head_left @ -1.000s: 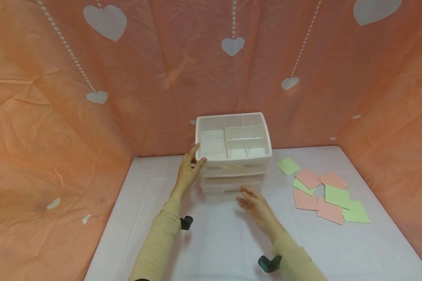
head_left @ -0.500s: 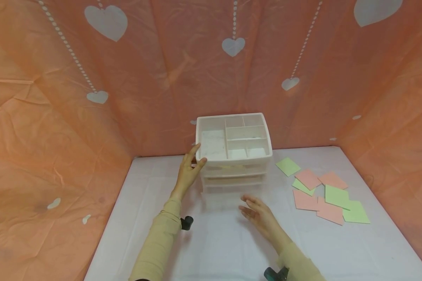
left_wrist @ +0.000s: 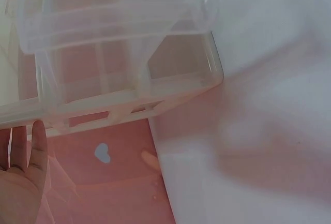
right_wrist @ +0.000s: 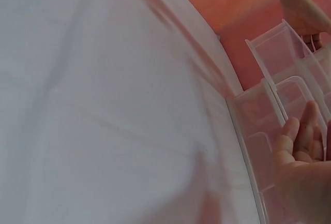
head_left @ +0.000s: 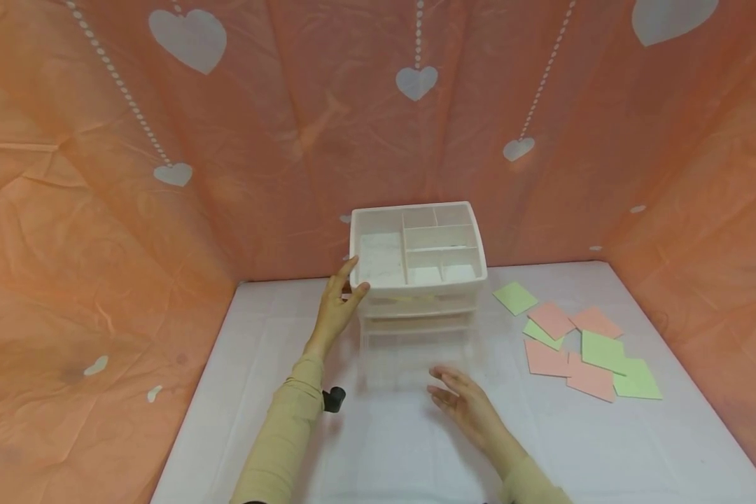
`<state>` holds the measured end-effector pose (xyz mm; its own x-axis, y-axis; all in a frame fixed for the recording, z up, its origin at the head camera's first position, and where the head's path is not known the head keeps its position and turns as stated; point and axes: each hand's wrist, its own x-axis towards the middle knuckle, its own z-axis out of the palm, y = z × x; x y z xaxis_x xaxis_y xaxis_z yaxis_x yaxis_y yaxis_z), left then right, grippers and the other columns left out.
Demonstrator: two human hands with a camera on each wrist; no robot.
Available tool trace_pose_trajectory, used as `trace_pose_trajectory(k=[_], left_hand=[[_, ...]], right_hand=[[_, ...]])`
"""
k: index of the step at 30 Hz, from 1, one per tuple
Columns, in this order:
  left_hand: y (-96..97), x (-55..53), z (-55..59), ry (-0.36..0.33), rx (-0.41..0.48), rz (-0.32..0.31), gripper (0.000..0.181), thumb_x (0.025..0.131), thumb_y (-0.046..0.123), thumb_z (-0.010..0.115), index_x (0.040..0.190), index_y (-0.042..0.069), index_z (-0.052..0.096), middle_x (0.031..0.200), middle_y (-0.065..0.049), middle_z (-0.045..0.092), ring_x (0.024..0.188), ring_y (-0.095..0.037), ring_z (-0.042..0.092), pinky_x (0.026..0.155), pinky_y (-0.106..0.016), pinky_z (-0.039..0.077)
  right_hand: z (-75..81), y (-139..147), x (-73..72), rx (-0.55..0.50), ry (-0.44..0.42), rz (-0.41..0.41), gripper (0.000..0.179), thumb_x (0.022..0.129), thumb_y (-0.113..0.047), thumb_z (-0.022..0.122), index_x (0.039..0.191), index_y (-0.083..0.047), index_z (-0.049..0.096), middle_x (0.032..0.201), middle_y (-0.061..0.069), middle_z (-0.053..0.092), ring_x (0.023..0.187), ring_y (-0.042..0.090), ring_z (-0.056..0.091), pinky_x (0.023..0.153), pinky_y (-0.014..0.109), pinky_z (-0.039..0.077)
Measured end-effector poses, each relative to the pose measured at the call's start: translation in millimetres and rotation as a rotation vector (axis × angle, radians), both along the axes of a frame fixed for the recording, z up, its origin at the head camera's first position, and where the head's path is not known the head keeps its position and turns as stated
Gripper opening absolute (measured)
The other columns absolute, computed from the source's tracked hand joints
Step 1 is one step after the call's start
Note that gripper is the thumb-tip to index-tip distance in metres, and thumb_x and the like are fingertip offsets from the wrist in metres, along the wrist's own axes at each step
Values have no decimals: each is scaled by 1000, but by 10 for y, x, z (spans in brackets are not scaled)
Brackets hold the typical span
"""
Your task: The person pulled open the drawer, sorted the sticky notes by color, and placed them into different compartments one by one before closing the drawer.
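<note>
A whitish plastic drawer organizer (head_left: 418, 301) with a divided open tray on top stands near the back of the table. Its clear bottom drawer (head_left: 397, 357) is pulled out toward the front. My left hand (head_left: 335, 308) rests at the organizer's front left corner, thumb on the front edge and fingers along the side; in the left wrist view those fingers look straight. At the drawer's front, my right hand (head_left: 466, 402) has its bent fingers hooked at the front face. Fingers of the right hand (right_wrist: 305, 136) overlap the clear drawer in the right wrist view.
Pink and green paper squares (head_left: 576, 343) lie scattered and partly overlapping to the right of the organizer. A white cloth covers the table (head_left: 258, 392). An orange curtain (head_left: 315, 140) with hearts closes off the back and both sides.
The bottom drawer has slid out of the organizer toward the front, and my right hand has moved back with it. My left hand has stayed at the corner.
</note>
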<state>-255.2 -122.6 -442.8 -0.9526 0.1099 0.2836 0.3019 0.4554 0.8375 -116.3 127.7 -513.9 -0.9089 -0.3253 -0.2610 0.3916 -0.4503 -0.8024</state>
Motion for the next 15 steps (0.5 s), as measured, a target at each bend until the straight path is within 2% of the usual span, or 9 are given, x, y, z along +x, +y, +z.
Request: trace_pose_trajectory(k=[5, 10, 15], left_hand=[[7, -3, -7, 7, -1, 0, 58, 92, 30, 58, 143, 36, 32, 108, -15, 46, 96, -23, 52, 78, -33, 50], [4, -2, -8, 1, -9, 4, 58, 92, 31, 58, 143, 38, 31, 107, -13, 46, 96, -23, 50, 77, -32, 49], [3, -2, -9, 19, -2, 0, 58, 92, 30, 59, 143, 35, 32, 107, -15, 47, 96, -24, 53, 77, -33, 50]], right_hand=[[-9, 13, 53, -33, -1, 2, 22, 100, -16, 41, 101, -25, 62, 110, -13, 61, 102, 12, 60, 95, 25, 46], [-12, 16, 64, -22, 8, 2, 21, 100, -17, 41, 103, -24, 61, 111, -12, 60, 103, 12, 60, 95, 25, 46], [-28, 23, 68, -2, 23, 5, 21, 100, -17, 41, 103, -24, 61, 111, -13, 60, 103, 11, 59, 96, 26, 46]])
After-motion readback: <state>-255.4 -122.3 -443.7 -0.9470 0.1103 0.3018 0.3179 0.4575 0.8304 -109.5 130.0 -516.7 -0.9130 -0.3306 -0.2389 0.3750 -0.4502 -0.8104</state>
